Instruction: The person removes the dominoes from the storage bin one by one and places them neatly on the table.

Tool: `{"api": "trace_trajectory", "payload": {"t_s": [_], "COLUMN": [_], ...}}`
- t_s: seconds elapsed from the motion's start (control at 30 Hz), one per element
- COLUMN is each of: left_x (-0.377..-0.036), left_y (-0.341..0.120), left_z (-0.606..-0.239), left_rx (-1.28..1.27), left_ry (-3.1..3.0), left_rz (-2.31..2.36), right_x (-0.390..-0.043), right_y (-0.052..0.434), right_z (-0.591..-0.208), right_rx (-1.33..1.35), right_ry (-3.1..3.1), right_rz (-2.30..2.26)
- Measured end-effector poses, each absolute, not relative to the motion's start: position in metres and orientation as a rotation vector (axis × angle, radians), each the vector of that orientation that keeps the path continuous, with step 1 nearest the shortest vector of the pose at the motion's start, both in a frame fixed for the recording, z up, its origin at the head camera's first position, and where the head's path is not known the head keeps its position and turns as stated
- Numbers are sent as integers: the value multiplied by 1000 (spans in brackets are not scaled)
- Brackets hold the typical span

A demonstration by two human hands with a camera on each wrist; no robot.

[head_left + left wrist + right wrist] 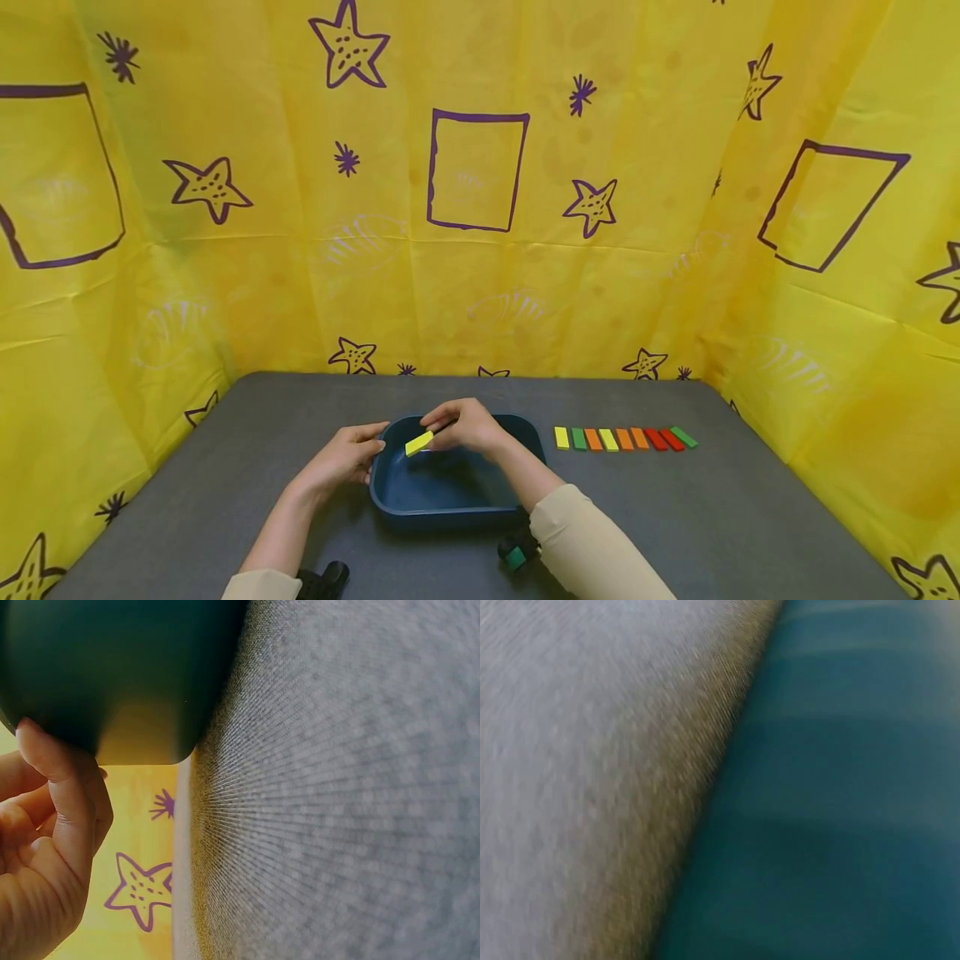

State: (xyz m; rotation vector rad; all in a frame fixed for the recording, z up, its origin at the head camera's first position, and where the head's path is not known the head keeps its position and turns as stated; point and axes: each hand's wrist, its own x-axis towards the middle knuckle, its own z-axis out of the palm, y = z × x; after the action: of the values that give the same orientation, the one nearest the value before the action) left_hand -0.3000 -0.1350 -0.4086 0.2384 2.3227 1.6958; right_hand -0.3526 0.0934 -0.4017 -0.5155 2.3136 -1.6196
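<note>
A dark blue rectangular tub (442,519) stands on the grey table in the head view. My left hand (343,458) grips its left rim near the far corner. The left wrist view shows those fingers (64,802) bent against the edge of the tub (127,667). Over the left part of the tub, my right hand (467,427) pinches a small yellow block (418,443) by one end. In the right wrist view only the tub's outer wall (840,787) and the tabletop appear; the right hand is out of sight there.
Right of the tub lies a row of several small blocks (625,439) in yellow, green, orange and red. The grey table (720,517) is enclosed by yellow cloth (480,275) with purple drawings. Dark wrist gear (517,550) sits at the right wrist.
</note>
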Motion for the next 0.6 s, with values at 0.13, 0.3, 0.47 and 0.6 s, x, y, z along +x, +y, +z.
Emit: {"api": "trace_trajectory", "payload": {"t_s": [0.13,0.3,0.47,0.6], "left_x": [-301,-302,-303,-303], "left_y": [-134,-134,-135,-135], "left_z": [-409,-410,-410,-410], "left_rx": [234,246,239,228], "left_ry": [2334,2327,2326,2330], "left_rz": [1690,1697,1701,1697], "right_x": [-353,-352,-354,-356], "right_y": [104,117,131,143], "right_z": [-397,-391,-386,-383], "right_rx": [-490,-497,-494,-476], "right_ry": [2306,2318,2371,2415], "right_rz": [-1660,-1689,-1724,-1750]}}
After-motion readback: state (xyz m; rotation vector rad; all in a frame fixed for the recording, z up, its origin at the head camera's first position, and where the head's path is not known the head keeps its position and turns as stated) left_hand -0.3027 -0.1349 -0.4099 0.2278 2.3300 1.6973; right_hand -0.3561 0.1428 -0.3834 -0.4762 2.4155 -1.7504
